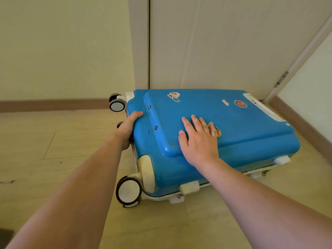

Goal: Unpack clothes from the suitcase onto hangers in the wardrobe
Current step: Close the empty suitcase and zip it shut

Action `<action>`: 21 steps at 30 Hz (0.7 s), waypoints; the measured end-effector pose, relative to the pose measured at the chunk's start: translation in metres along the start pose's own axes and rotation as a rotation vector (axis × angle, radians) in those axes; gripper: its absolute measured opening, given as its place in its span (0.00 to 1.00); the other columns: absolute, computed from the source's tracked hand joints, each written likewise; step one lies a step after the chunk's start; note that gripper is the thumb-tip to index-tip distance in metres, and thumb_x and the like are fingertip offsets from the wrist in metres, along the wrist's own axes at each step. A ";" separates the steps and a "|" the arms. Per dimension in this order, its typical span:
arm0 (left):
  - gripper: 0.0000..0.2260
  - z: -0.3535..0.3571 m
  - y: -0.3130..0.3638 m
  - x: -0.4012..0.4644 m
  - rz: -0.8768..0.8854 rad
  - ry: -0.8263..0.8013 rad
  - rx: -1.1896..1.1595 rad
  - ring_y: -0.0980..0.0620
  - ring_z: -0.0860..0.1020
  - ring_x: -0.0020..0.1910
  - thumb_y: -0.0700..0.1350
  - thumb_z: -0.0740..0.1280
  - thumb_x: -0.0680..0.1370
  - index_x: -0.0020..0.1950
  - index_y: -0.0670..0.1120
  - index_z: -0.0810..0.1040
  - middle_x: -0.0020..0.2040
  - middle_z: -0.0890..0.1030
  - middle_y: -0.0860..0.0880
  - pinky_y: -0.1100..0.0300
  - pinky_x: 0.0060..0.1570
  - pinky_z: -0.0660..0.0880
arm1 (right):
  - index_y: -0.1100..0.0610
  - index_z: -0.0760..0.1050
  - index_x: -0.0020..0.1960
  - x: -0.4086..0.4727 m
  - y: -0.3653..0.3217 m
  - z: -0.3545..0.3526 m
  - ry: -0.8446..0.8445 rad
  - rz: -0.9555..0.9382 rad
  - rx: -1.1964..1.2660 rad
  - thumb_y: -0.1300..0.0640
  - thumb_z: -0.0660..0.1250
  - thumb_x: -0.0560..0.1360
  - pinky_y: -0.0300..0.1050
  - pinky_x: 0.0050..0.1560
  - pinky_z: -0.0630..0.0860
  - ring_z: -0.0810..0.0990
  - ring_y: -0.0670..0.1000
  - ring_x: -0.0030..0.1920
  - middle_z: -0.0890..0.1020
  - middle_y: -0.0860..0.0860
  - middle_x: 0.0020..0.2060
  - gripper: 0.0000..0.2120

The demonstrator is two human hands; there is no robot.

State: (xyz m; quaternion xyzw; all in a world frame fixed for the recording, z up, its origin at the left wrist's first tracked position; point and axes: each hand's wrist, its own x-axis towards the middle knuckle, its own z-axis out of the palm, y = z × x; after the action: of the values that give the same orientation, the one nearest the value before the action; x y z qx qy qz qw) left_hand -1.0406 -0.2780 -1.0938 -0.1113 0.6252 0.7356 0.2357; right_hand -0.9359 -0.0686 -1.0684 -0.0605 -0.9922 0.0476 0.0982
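A blue hard-shell suitcase [242,123] with white trim and stickers lies flat and closed on the floor, wheels toward the left. My left hand [128,129] grips its wheel-end edge, thumb on top and fingers curled under the side. My right hand [199,139] presses flat on the lid's raised panel, fingers straight and spread. No clothes or hangers are visible. Behind the suitcase stands a pale closed door [224,44], which may be the wardrobe.
White-and-black wheels [128,192] stick out at the suitcase's left end. A zipper pull [179,196] hangs at the near edge. Beige tiled floor [53,150] lies to the left and front. A wall with brown skirting [301,123] runs close along the right.
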 end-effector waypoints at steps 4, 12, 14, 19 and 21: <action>0.21 0.004 -0.010 -0.026 -0.012 0.067 -0.010 0.49 0.83 0.51 0.60 0.68 0.72 0.61 0.51 0.78 0.51 0.85 0.50 0.55 0.45 0.78 | 0.49 0.62 0.76 -0.019 0.002 -0.004 0.002 0.050 0.020 0.44 0.43 0.77 0.58 0.75 0.47 0.55 0.56 0.76 0.61 0.53 0.76 0.30; 0.25 0.018 -0.053 -0.105 -0.042 0.278 -0.180 0.48 0.84 0.48 0.59 0.71 0.70 0.62 0.48 0.76 0.52 0.85 0.48 0.60 0.32 0.77 | 0.53 0.60 0.76 -0.095 0.012 -0.006 0.152 0.410 0.262 0.48 0.55 0.79 0.59 0.74 0.49 0.54 0.55 0.77 0.58 0.51 0.77 0.26; 0.27 0.024 -0.065 -0.122 -0.042 0.349 -0.225 0.48 0.83 0.48 0.58 0.72 0.68 0.62 0.47 0.74 0.53 0.84 0.48 0.62 0.27 0.76 | 0.55 0.59 0.76 -0.113 0.016 -0.007 0.196 0.537 0.404 0.49 0.57 0.80 0.57 0.74 0.52 0.55 0.56 0.77 0.58 0.54 0.77 0.27; 0.27 0.042 -0.096 -0.178 -0.078 0.387 -0.310 0.47 0.83 0.49 0.57 0.75 0.66 0.60 0.46 0.73 0.53 0.83 0.47 0.55 0.39 0.80 | 0.60 0.59 0.76 -0.172 0.026 -0.015 0.334 0.755 0.795 0.48 0.53 0.77 0.54 0.72 0.60 0.61 0.58 0.74 0.62 0.58 0.75 0.31; 0.30 0.049 -0.103 -0.197 -0.121 0.396 -0.312 0.46 0.81 0.50 0.57 0.74 0.65 0.61 0.46 0.72 0.54 0.82 0.47 0.51 0.49 0.81 | 0.58 0.58 0.76 -0.197 0.033 -0.019 0.317 0.860 0.928 0.48 0.53 0.78 0.55 0.69 0.64 0.66 0.59 0.71 0.66 0.56 0.73 0.29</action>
State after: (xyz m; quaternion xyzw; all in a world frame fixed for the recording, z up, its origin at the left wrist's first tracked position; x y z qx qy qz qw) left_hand -0.8141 -0.2603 -1.0839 -0.3252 0.5305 0.7716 0.1323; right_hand -0.7366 -0.0603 -1.0908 -0.4099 -0.7293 0.4965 0.2315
